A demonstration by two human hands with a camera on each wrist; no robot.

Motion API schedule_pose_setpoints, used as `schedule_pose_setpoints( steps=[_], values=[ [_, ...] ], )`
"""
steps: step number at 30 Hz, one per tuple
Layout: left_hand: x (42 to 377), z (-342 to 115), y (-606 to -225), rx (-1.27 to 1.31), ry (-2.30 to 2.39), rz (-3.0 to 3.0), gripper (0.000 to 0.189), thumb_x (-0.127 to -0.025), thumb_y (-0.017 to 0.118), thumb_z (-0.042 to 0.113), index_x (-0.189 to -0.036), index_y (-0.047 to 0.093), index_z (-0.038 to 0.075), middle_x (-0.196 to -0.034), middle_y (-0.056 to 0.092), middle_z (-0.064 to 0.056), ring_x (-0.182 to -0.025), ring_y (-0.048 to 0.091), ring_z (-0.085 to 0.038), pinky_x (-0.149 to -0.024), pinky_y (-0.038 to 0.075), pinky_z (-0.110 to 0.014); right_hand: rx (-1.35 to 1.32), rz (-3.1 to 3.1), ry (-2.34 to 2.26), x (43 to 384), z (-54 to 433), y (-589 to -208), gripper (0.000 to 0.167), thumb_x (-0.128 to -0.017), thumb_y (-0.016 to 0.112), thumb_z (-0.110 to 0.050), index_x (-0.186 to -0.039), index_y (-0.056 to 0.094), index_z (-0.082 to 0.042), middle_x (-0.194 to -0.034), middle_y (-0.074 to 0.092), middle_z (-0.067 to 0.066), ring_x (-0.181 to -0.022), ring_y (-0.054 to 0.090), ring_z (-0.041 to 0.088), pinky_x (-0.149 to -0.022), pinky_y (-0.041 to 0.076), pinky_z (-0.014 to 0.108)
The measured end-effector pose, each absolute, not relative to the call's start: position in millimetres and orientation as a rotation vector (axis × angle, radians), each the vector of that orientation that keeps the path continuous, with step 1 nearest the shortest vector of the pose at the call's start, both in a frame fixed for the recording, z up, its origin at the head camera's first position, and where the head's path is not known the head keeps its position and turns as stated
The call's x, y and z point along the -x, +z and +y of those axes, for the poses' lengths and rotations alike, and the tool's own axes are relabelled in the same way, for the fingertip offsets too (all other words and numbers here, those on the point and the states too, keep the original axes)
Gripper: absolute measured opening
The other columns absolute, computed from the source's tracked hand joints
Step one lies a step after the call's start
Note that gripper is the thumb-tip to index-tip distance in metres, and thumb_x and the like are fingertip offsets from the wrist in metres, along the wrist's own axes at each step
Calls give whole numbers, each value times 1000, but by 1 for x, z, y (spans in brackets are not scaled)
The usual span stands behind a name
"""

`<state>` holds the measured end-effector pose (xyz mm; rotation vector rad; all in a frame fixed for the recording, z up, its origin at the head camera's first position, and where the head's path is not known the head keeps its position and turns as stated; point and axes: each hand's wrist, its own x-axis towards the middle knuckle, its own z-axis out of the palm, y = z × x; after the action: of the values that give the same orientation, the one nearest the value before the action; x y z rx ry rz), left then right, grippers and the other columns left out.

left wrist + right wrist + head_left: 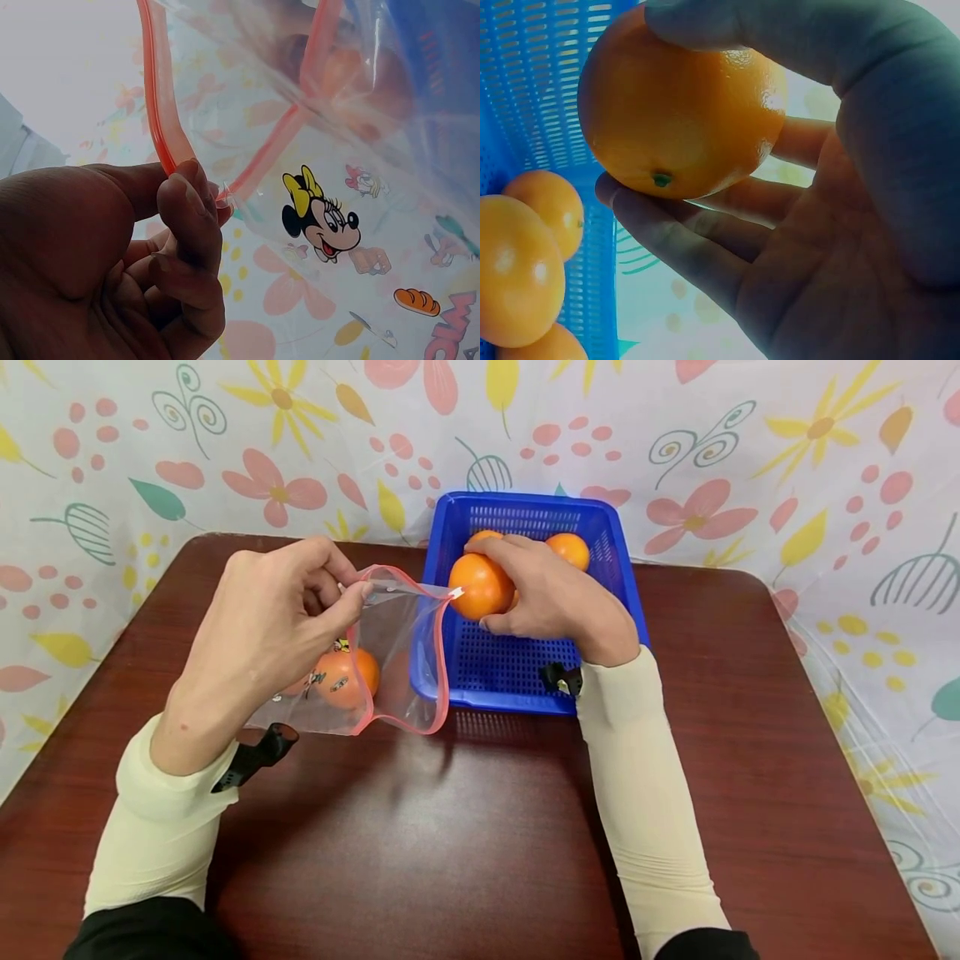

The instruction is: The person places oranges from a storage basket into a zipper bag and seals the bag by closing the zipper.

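My left hand [277,618] pinches the red-edged rim of a clear zip bag [397,652] between thumb and fingers. The bag's mouth gapes toward the basket, and an orange [347,678] shows through its printed plastic. A cartoon mouse print [326,221] stands out on the bag in the left wrist view. My right hand [551,593] grips another orange [480,587], held over the left part of the blue basket [517,700], close to the bag's zip slider. The right wrist view shows thumb and fingers round this orange [679,105], its green stem spot facing the camera.
More oranges lie at the back of the basket, one orange [568,552] near its right wall. The basket stands on a dark brown table [465,843], in front of a flower-patterned cloth [697,452]. Black wrist cameras are strapped to both sleeves.
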<state>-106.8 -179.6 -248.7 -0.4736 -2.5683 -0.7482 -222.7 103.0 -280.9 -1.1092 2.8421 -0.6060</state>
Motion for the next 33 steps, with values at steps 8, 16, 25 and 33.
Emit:
schedule_pose_setpoints(
  steps=[8,16,25,33],
  values=[
    [108,-179,-249,481,-755,-2551,13,-101,71,26,-94,72,15,-62,63,12,-48,50,-4,-51,36,-22,1060,2896,-646,214,111,-272,77,-87,83,-22,-155,49,-14,-148,55,13,-133,51,30,-110,48,52],
    [107,-179,-250,457,-760,-2556,14,-101,70,27,-95,73,15,-63,63,11,-49,51,-6,-51,36,-21,1147,2930,-722,207,119,-263,76,-84,85,-18,-153,52,-12,-147,58,13,-133,55,31,-114,44,52],
    [106,-179,-250,450,-764,-2546,13,-101,71,26,-94,74,15,-64,64,10,-51,51,-5,-52,35,-20,1265,2957,-806,188,128,-248,75,-82,88,-20,-150,56,-12,-139,63,10,-125,57,26,-108,48,48],
    [106,-178,-248,460,-758,-2549,13,-101,71,25,-92,72,15,-63,64,11,-49,52,-4,-51,37,-21,1356,2937,-790,166,125,-237,77,-81,90,-21,-149,55,-12,-136,63,11,-121,59,25,-106,50,46]
  ],
)
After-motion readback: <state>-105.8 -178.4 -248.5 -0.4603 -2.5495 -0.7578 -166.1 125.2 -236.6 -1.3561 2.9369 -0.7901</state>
